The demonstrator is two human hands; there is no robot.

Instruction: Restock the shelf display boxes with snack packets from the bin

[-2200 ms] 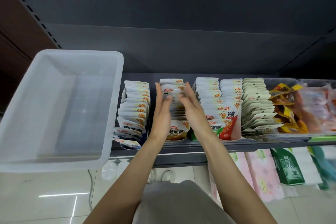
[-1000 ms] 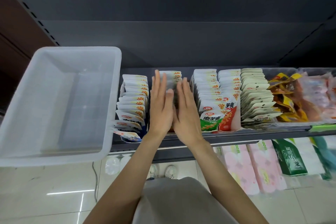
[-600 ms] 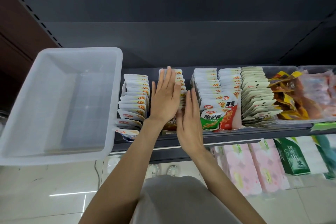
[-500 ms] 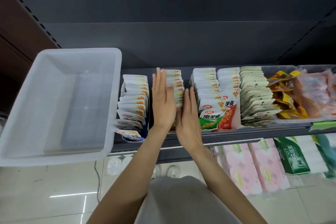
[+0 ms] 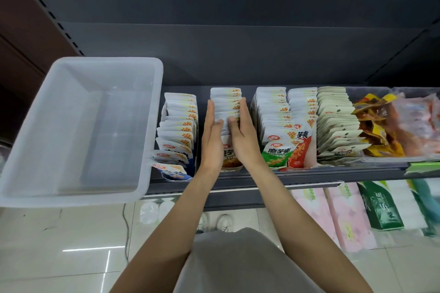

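A row of white-topped snack packets (image 5: 226, 100) stands in the second display box on the dark shelf (image 5: 309, 177). My left hand (image 5: 212, 140) lies flat against the row's left side. My right hand (image 5: 242, 135) lies flat against its right side. Both thumbs rest on the packet tops, so the row is squeezed between my palms. The translucent white bin (image 5: 71, 192) sits at the left with nothing visible inside it. Its front sticks out past the shelf edge.
Left of my hands is a box of blue-fronted packets (image 5: 178, 126), the front ones leaning out. To the right stand green (image 5: 273, 114), red (image 5: 301, 112) and white packet rows (image 5: 338, 123), then a clear tub of yellow-orange snacks (image 5: 378, 126). Pink tissue packs (image 5: 333, 216) lie on the shelf below.
My hands have parted from the packet tops and slid to either side of the row. The right hand has moved up level with the left. The bin has not moved.
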